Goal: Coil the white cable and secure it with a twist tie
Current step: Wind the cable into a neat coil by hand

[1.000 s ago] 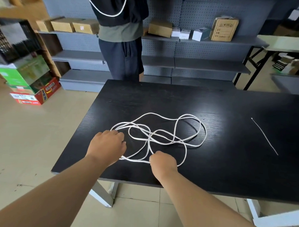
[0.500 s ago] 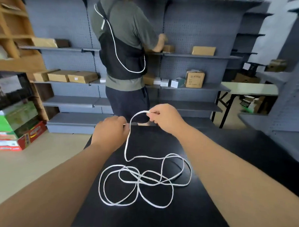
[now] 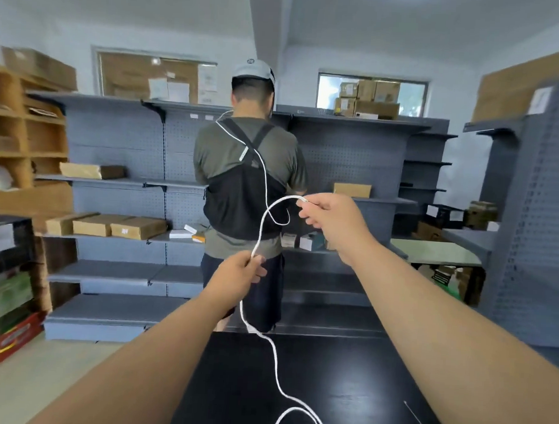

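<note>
The white cable [image 3: 274, 365] rises from the black table [image 3: 344, 375] up to my two raised hands. My left hand [image 3: 240, 274] pinches it lower down, in front of me. From there the cable arcs up and right to my right hand [image 3: 332, 215], which pinches the cable's end at chest height. The rest of the cable lies in loops at the bottom edge of the view, mostly out of frame. A thin white twist tie [image 3: 418, 421] lies on the table to the right of the cable.
A person [image 3: 247, 178] stands just beyond the table's far edge with their back to me, facing grey shelving [image 3: 129, 179] that holds cardboard boxes. Stacked cartons [image 3: 4, 321] sit on the floor at left. More shelving stands at right.
Both hands have lifted the cable higher off the table and my right hand has drawn its end up and to the right. My view has tilted upward, so most of the loops have left the frame.
</note>
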A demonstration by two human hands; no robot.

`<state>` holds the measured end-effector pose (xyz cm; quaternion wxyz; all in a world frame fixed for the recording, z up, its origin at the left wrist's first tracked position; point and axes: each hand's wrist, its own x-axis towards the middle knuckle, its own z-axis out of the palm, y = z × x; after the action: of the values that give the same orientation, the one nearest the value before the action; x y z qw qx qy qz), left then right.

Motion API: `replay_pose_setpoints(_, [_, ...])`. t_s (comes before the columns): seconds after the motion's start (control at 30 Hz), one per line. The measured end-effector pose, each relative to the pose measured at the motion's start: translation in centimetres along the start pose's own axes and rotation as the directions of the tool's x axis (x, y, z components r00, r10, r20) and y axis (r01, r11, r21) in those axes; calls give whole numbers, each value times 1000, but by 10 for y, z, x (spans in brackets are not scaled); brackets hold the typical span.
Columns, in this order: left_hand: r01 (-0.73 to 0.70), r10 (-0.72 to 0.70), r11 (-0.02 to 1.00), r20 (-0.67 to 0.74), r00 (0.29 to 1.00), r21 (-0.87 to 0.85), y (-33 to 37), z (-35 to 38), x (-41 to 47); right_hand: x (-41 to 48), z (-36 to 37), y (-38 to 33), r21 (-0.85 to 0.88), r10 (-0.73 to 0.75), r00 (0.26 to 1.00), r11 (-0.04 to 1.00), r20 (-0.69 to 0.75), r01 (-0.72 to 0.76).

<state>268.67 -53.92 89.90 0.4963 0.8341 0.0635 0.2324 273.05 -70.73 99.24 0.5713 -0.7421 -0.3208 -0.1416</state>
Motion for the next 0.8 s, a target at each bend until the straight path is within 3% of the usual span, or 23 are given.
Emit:
replay_pose_setpoints(0.07, [-35,37,998,-45,998,50,7,6,11,7,-12,7,-27,10,1000,1000,-23,-11])
replay_pose_setpoints(0.17, [-95,144,947,-141,979,308,16,10,25,15,-25,24,-212,16,1000,977,-19,-20])
replay_pose_setpoints(0.27, [-133,266,777,-130,955,616,19,12,35,19,-34,43,-514,-23,1000,858,-10,14])
replay_pose_setpoints(0.37, [-159,267,612,-14,964,775,20,14,40,19,-37,62,-702,10,999,712,44,24])
replay_pose_setpoints(0.43, [-196,273,541,49,961,818,18,18,43,19,-37,74,-790,75,993,613,90,25])
replay_pose_setpoints(0.57, [-275,304,467,140,942,840,16,24,54,19,-37,92,-842,335,942,516,30,-157])
replay_pose_setpoints(0.8, [-448,315,326,351,882,832,21,30,73,14,-23,112,-762,471,866,619,167,-190])
